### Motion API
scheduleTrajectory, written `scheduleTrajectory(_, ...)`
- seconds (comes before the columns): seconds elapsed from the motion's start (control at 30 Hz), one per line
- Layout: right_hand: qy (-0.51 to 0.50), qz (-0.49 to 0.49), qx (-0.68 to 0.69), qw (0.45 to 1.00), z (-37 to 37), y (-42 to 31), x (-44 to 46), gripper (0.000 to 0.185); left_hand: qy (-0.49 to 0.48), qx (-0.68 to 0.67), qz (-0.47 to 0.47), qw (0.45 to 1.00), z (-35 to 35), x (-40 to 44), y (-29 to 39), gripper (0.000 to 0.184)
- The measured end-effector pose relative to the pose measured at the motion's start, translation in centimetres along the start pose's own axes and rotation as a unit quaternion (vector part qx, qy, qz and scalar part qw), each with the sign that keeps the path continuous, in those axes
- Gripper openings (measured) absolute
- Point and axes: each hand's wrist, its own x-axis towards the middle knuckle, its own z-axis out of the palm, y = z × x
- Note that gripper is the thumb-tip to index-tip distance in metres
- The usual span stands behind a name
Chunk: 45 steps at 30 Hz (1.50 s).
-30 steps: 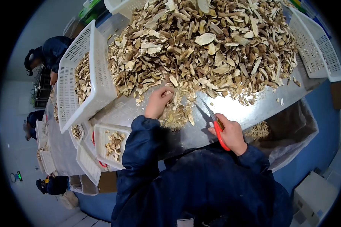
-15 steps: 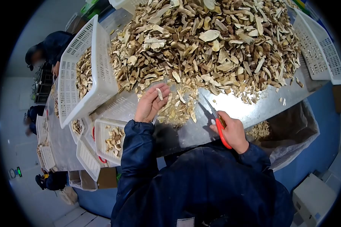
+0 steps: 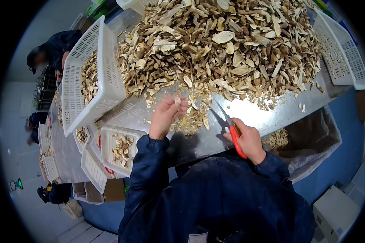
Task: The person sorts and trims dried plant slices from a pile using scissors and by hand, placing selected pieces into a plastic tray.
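Observation:
My left hand [image 3: 164, 117] pinches a pale dried mushroom slice [image 3: 177, 100] between thumb and fingers, just above the metal table [image 3: 198, 146]. Beside and partly beneath that hand lies a scatter of small slices and crumbs [image 3: 195, 117]. Red-handled scissors [image 3: 236, 142] are in my right hand [image 3: 250, 142], blades pointing away from me over the bright part of the table. Beyond both hands rises a large pile of dried mushroom slices [image 3: 227, 56], brown and cream.
A tilted white basket [image 3: 114, 83] with slices stands at left, another white basket [image 3: 333, 60] at far right. A shallow tray [image 3: 104, 150] holds several slices. A plastic-lined box [image 3: 318, 143] with scraps sits below right. Co-workers [image 3: 61, 44] are at left.
My left hand has turned and its fingers have closed more over the mushroom slice, which lay more exposed on the fingers before. The right hand and scissors stay nearly still.

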Motion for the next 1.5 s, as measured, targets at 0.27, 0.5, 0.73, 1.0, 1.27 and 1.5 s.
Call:
scheduleTrajectory(0.27,-0.053,-0.059,0.04,0.996,-2.3,-2.6,0.0,0.065,-0.096,0.111,-0.005,0.989,4.0,-2.2,0.4,0.022)
scheduleTrajectory(0.5,-0.147,-0.019,0.004,0.989,-1.2,-1.9,-0.6,0.052,-0.127,0.192,-0.053,0.972,3.7,-2.8,1.3,0.022)
scheduleTrajectory(0.73,-0.032,0.016,0.021,0.999,-1.1,-0.6,-1.1,0.049,0.011,0.091,-0.002,0.996,-2.5,1.1,-1.8,0.018)
scheduleTrajectory(1.0,-0.001,0.017,0.004,1.0,-0.7,-0.1,-1.1,0.047,0.058,0.507,0.111,0.853,1.3,4.8,-2.9,0.033)
scheduleTrajectory(1.27,-0.012,0.029,0.006,0.999,-0.6,-0.2,-0.7,0.046,-0.032,-0.269,-0.024,0.962,-4.2,3.8,-1.6,0.005)
scheduleTrajectory(1.5,-0.009,0.021,0.004,1.0,-0.7,-0.3,-0.8,0.045,0.194,0.405,0.169,0.877,1.4,7.7,-1.3,0.03)
